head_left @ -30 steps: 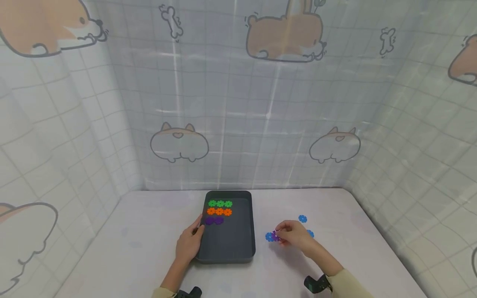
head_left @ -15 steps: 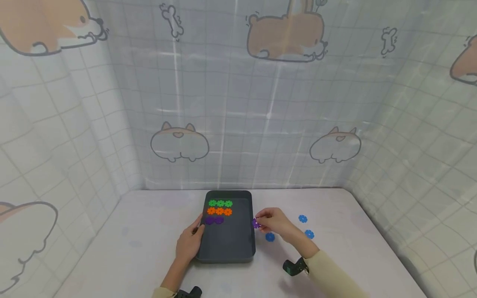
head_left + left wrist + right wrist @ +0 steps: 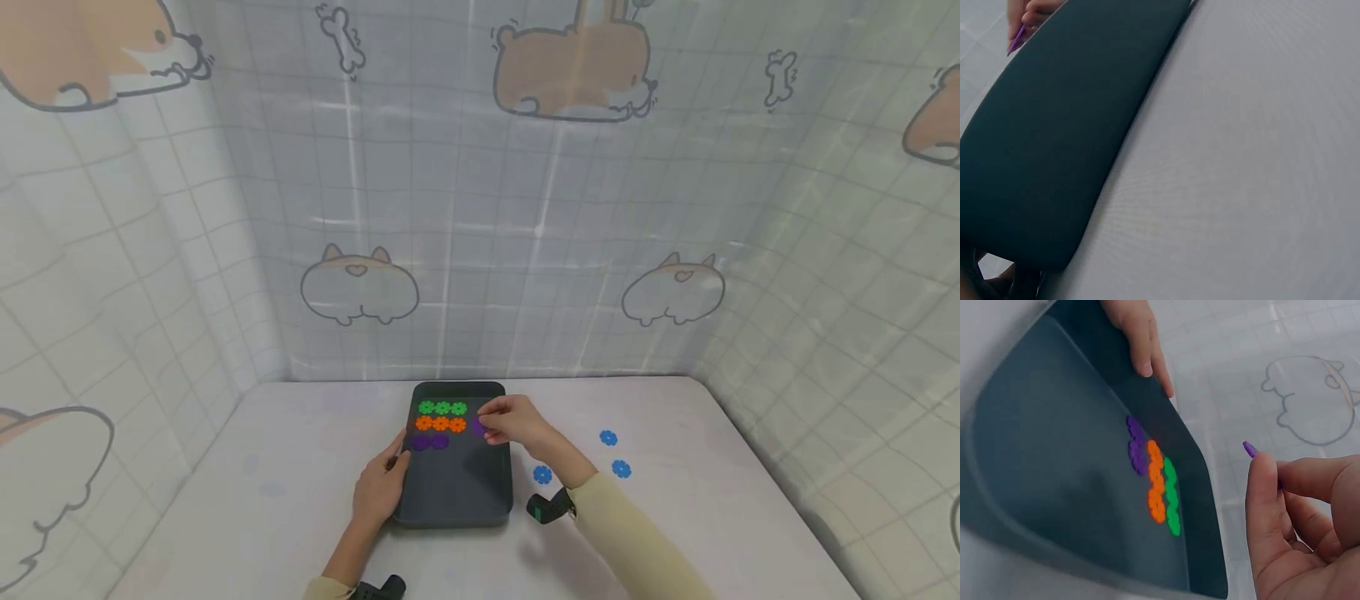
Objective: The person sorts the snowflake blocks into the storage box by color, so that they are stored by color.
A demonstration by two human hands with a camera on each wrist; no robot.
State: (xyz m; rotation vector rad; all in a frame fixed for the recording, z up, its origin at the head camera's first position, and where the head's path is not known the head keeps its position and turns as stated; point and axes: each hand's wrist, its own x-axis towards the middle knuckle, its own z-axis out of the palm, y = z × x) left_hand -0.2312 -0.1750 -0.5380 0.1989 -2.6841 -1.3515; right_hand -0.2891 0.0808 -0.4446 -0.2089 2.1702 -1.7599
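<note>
My right hand (image 3: 517,423) pinches a purple flower-shaped piece (image 3: 1249,449) between thumb and fingertips, over the right side of a dark grey tray (image 3: 457,496). My left hand (image 3: 380,486) grips the tray's left wall, thumb on the rim. Inside the tray lie a row of green flower pieces (image 3: 442,408), a row of orange flower pieces (image 3: 441,424) below it, and two purple flower pieces (image 3: 431,442) side by side under those. In the left wrist view the tray's outer wall (image 3: 1072,125) covers much of the picture, and the held piece (image 3: 1016,39) shows edge-on beyond it.
Three blue flower pieces lie on the white table (image 3: 247,500) right of the tray: one near the tray (image 3: 542,475), one farther right (image 3: 621,468), one behind (image 3: 608,437). A curtain (image 3: 480,208) with cartoon dogs stands around the table's back and sides.
My right hand has lifted the purple flower piece away from the blue ones and carried it left and back, across the tray's right rim. The left hand stays on the tray.
</note>
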